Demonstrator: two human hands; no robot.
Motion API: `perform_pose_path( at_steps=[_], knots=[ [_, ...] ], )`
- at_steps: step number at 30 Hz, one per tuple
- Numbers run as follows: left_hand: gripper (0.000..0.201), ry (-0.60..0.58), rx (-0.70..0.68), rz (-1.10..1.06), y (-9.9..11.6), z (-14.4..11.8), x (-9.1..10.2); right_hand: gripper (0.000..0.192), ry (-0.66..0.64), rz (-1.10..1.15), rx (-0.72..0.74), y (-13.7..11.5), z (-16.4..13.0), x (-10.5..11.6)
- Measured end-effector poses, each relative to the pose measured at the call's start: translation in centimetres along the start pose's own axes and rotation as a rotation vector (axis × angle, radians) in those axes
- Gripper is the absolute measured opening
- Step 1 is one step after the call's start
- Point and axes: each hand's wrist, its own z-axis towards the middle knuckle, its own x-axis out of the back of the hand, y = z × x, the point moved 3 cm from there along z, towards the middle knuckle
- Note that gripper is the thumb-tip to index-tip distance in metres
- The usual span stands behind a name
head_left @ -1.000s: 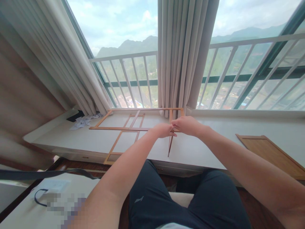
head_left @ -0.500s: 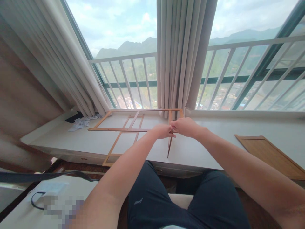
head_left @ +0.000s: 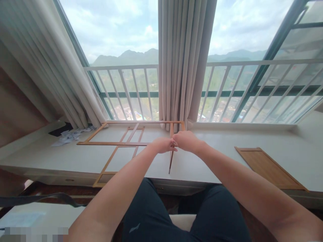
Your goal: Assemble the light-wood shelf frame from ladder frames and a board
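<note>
A light wooden frame [head_left: 113, 144] with long bars and crosspieces rests on the white window ledge [head_left: 202, 161]. My left hand [head_left: 164, 145] is closed around the frame's near right part, where a crosspiece meets the long bar. Right against it, my right hand [head_left: 187, 140] pinches at the same joint, fingertips pressed together. Whatever small thing lies between the fingertips is too hidden to name. Below the hands, a thin dark strip [head_left: 171, 163] slants down towards me. A second wooden frame [head_left: 111, 159] lies flat beneath and left of the first, partly covered by my left forearm.
A flat wooden panel [head_left: 270, 168] lies on the ledge at the right. Crumpled papers [head_left: 68, 137] are at the far left. Behind the ledge hang grey curtains [head_left: 185, 67], with a white railing [head_left: 126, 68] at the window. A white surface [head_left: 45, 218] stands at lower left.
The view has turned slightly to the right and up, so everything sits further left and lower. Both hands stay at the same joint of the frame.
</note>
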Motion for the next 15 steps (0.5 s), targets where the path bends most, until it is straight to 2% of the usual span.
perform_pose_path(
  at_steps=[6, 15],
  knots=[
    [0.046, -0.005, 0.006, 0.019, 0.21, -0.11, 0.41, 0.024, -0.041, 0.052, -0.032, 0.01, 0.26, -0.12],
    [0.044, 0.031, -0.03, 0.0, -0.41, 0.01, -0.15, 0.026, -0.03, 0.057, -0.037, -0.26, 0.07, 0.16]
  ],
)
